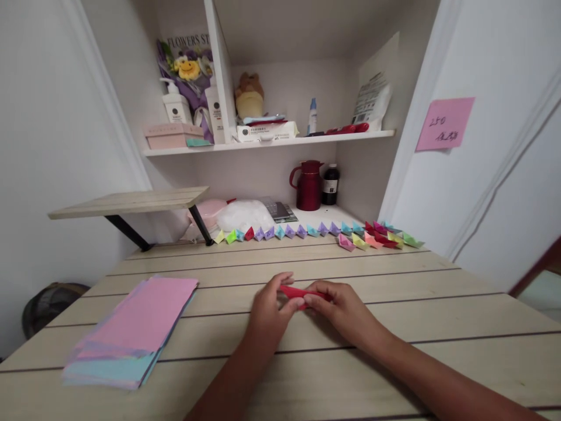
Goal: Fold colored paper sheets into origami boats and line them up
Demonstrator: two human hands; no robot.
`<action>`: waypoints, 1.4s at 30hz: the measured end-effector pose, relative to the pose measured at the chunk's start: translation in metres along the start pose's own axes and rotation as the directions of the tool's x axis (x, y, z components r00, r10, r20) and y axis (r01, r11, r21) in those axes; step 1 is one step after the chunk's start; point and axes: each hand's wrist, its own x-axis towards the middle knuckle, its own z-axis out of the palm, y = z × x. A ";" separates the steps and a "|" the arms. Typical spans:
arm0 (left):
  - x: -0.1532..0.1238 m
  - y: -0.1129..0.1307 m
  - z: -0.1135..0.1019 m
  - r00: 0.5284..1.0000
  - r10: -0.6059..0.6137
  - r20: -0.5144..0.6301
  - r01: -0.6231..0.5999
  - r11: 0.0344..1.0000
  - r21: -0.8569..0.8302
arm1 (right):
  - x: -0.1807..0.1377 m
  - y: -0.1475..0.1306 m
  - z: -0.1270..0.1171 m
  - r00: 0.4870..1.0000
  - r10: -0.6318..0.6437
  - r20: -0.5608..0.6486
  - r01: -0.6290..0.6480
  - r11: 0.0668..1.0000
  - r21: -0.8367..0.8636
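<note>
A piece of folded red paper (293, 292) is held between both hands over the middle of the table (416, 327). My left hand (269, 307) pinches its left end, thumb below and fingers curled above. From the other side, my right hand (336, 304) grips the right part with thumb and fingers closed, hiding much of it. The two thumbs nearly meet at the paper's near edge. To the left lies a loose stack of coloured paper (153, 310), pink on top with light blue beneath.
Small folded paper boats (301, 232) line the table's back edge, with a second cluster (372, 240) at the right. A raised wooden shelf (131, 202) stands at back left. Behind are a dark red jug (308, 187), a dark bottle (330, 186) and a white bag (245, 216).
</note>
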 end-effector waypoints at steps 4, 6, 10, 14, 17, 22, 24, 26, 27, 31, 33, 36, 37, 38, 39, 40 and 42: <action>-0.003 0.004 0.011 0.986 -0.165 0.028 0.162 0.892 -0.421 | -0.001 -0.006 0.007 0.981 0.193 -0.024 -0.155 0.850 0.503; -0.003 0.007 0.015 0.980 -0.189 0.064 0.194 0.828 -0.527 | -0.001 -0.008 0.008 0.969 0.245 -0.024 -0.180 0.773 0.609; -0.002 0.011 0.020 0.968 -0.246 0.051 0.223 0.749 -0.624 | -0.002 -0.008 0.010 0.951 0.310 -0.015 -0.203 0.658 0.725; -0.004 0.011 0.018 0.951 -0.308 -0.008 0.236 0.743 -0.626 | -0.004 -0.004 0.015 0.949 0.316 0.006 -0.206 0.605 0.769; -0.006 0.010 0.015 0.932 -0.360 -0.036 0.257 0.729 -0.634 | -0.005 -0.004 0.015 0.955 0.298 0.011 -0.208 0.639 0.740; -0.007 0.011 0.012 0.930 -0.360 0.076 0.300 0.622 -0.723 | -0.005 -0.013 0.005 0.984 0.168 -0.056 -0.107 0.816 0.568; -0.008 0.013 0.010 0.942 -0.294 0.164 0.313 0.590 -0.744 | -0.004 -0.015 -0.001 0.986 0.157 -0.063 -0.096 0.828 0.553; -0.008 0.015 0.007 0.947 -0.231 0.222 0.317 0.572 -0.756 | -0.003 -0.015 -0.006 0.983 0.179 -0.036 -0.126 0.808 0.576; -0.008 0.016 0.006 0.948 -0.209 0.239 0.317 0.564 -0.763 | -0.003 -0.015 -0.009 0.983 0.183 -0.022 -0.135 0.799 0.586; -0.007 0.018 0.001 0.942 -0.148 0.302 0.332 0.552 -0.765 | -0.006 -0.020 -0.014 0.994 0.098 0.043 -0.104 0.786 0.609; -0.007 0.018 -0.001 0.935 -0.129 0.330 0.343 0.568 -0.748 | -0.008 -0.026 -0.014 0.996 0.047 0.077 -0.085 0.783 0.617; -0.008 0.017 -0.002 0.924 -0.138 0.356 0.364 0.598 -0.714 | -0.009 -0.032 -0.012 0.993 0.001 0.121 -0.078 0.765 0.639; -0.008 0.017 -0.002 0.921 -0.142 0.364 0.371 0.605 -0.704 | -0.009 -0.033 -0.012 0.991 -0.007 0.132 -0.081 0.754 0.652; -0.008 0.017 -0.003 0.918 -0.140 0.371 0.375 0.611 -0.697 | -0.009 -0.033 -0.011 0.990 -0.014 0.141 -0.084 0.743 0.665; -0.008 0.016 -0.003 0.916 -0.135 0.378 0.376 0.616 -0.692 | -0.008 -0.032 -0.011 0.989 -0.019 0.148 -0.087 0.735 0.672; -0.008 0.016 -0.003 0.914 -0.127 0.384 0.376 0.620 -0.689 | -0.008 -0.032 -0.010 0.988 -0.020 0.153 -0.090 0.732 0.676; -0.008 0.015 -0.004 0.911 -0.116 0.395 0.375 0.628 -0.682 | -0.008 -0.031 -0.010 0.988 -0.011 0.157 -0.099 0.732 0.675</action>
